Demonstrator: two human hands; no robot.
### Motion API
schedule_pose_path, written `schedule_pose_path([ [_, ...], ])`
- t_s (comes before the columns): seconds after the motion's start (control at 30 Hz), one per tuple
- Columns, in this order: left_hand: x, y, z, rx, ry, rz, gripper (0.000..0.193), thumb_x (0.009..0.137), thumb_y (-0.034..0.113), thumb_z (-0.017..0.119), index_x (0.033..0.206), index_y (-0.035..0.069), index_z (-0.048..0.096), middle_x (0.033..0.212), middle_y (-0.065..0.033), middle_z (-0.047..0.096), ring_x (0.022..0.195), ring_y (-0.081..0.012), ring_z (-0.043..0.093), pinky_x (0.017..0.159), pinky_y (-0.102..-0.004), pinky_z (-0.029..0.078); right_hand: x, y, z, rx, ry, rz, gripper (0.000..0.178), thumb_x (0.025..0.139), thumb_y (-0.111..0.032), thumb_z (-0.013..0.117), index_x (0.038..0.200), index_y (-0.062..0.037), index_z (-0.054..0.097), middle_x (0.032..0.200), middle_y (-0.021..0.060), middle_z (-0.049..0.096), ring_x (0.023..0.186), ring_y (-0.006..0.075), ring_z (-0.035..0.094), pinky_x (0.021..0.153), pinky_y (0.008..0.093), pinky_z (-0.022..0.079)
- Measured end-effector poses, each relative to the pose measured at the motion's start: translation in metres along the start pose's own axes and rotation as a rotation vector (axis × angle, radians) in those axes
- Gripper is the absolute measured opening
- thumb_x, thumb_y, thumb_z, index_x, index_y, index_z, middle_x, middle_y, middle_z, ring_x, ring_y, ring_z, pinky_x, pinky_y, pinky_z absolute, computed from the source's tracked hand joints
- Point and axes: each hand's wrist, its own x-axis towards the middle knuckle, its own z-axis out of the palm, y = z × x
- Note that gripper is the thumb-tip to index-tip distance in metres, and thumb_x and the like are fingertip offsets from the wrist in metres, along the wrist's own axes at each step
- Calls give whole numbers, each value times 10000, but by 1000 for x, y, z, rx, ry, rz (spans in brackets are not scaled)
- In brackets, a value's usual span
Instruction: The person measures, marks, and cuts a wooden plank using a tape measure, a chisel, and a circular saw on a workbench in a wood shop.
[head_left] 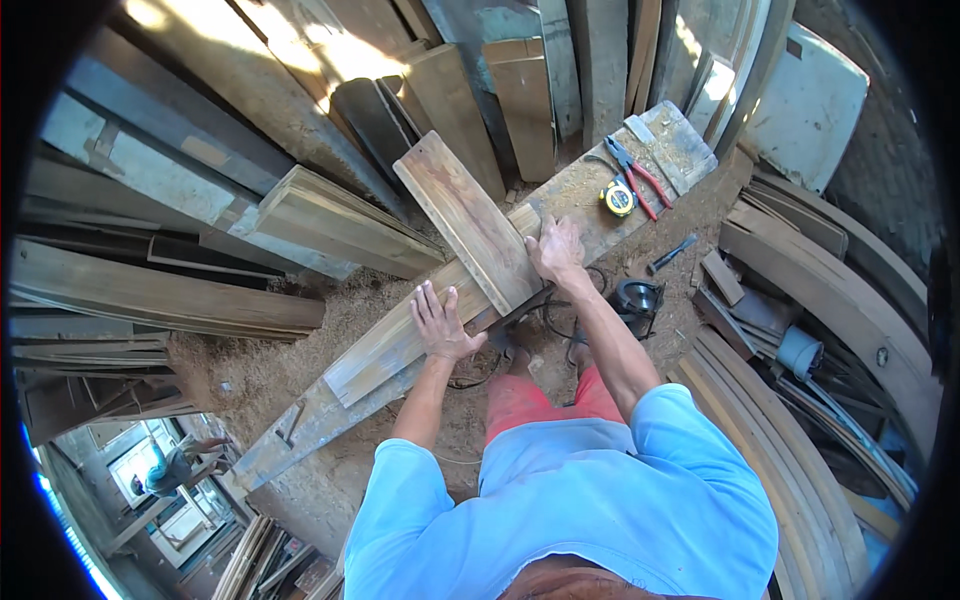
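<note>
A short brown wooden board (pixel 465 215) lies crosswise over a long pale plank (pixel 385 345) on the narrow workbench (pixel 290 440). My left hand (pixel 445 322) rests on the pale plank, left of the board, with its fingers spread and nothing held. On the board's other side, my right hand (pixel 556 248) presses down by its right edge, fingers apart. Whether the right fingertips touch the board or only the plank is hard to tell. Beyond that hand, a yellow tape measure (pixel 618 197) and red-handled pliers (pixel 638 175) lie on the bench.
Planks (pixel 340 225) lean upright along the far side. A dark round power tool (pixel 636 296) with a cord and a chisel-like tool (pixel 672 254) lie on the sawdust-covered ground at right. More timber (pixel 780 450) is stacked there. Another person (pixel 180 468) is at the far lower left.
</note>
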Motion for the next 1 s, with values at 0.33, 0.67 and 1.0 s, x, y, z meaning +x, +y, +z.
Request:
schedule_pose_path([
  [0.33,-13,-4,-4,-21,-65,-61,1291,600,609,880,1608,147,219,1670,-363,95,1559,-545,63,1247,-670,66,1,33,25,222,111,-53,306,806,-224,759,966,-17,600,984,262,673,998,431,648,881,499,509],
  [0.67,-22,3,-13,-69,-280,31,1040,697,257,868,1591,103,359,1674,-302,183,1523,-607,120,1218,-722,177,-72,102,12,986,159,143,378,878,-168,690,1205,13,633,1014,82,696,809,159,667,666,300,541],
  [1.0,-28,-61,-44,-804,-141,-528,420,821,261,696,1153,6,659,933,-251,739,900,-426,727,846,-498,577,-195,290,17,662,197,492,58,820,-96,636,842,-48,661,685,71,603,582,198,611,482,357,480],
])
